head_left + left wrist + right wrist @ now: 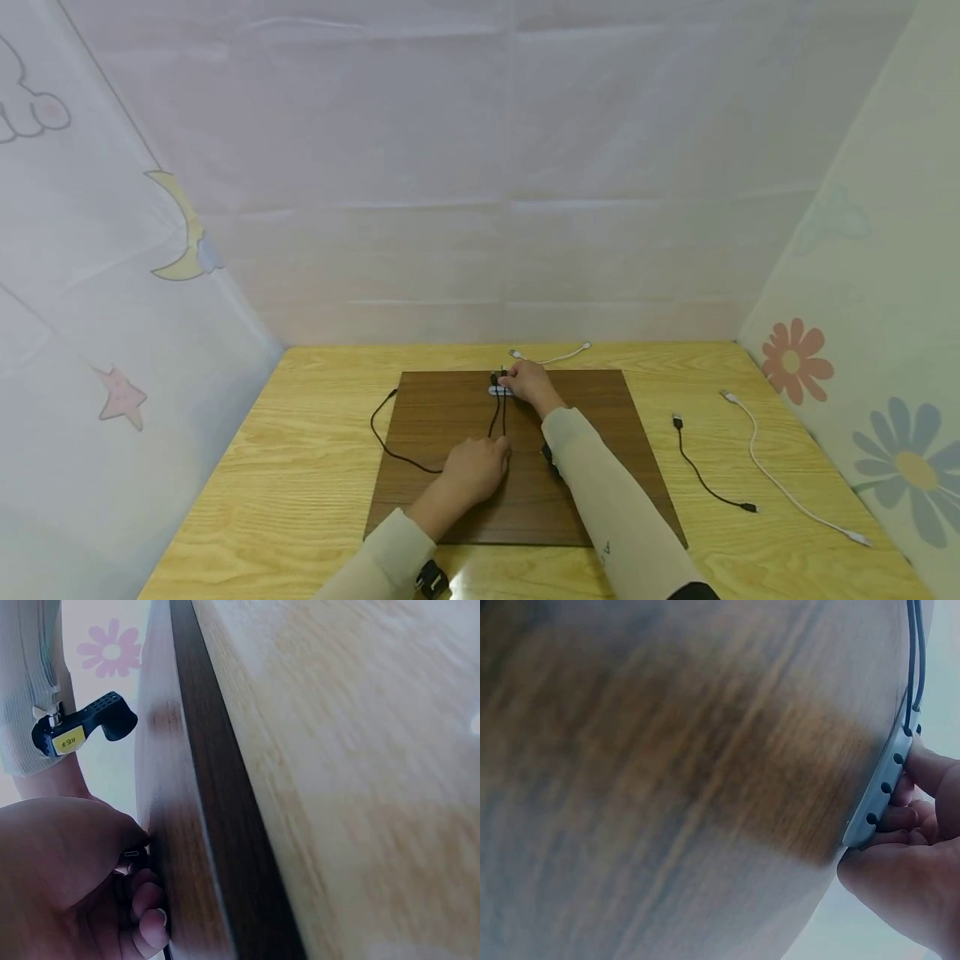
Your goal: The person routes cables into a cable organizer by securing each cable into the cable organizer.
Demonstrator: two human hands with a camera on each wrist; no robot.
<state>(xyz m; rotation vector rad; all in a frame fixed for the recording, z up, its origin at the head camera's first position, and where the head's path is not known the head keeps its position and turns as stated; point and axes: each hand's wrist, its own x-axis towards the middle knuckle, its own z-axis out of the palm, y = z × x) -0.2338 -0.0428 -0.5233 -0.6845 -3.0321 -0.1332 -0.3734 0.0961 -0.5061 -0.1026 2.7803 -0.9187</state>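
Observation:
A pale grey cable holder (pixel 493 391) with a row of slots sits near the far edge of a brown board (pixel 585 500). Two thin black USB cables (pixel 913 667) run side by side into its slots, their plugs beyond it. My right hand (pixel 531 383) pinches one cable close to its plug, its curled fingers just behind the holder (pixel 877 784) in the right wrist view. Lower on the board, my left hand (pixel 474 469) grips the near part of a black cable; its small connector (pixel 133 854) shows between thumb and fingers in the left wrist view.
A black cable length (pixel 405 457) curves off the board's left side onto the wooden table (pixel 300 467). Another black cable (pixel 697 471) and a white cable (pixel 780 483) lie at the right. Behind the board lies a short white cable (pixel 562 357).

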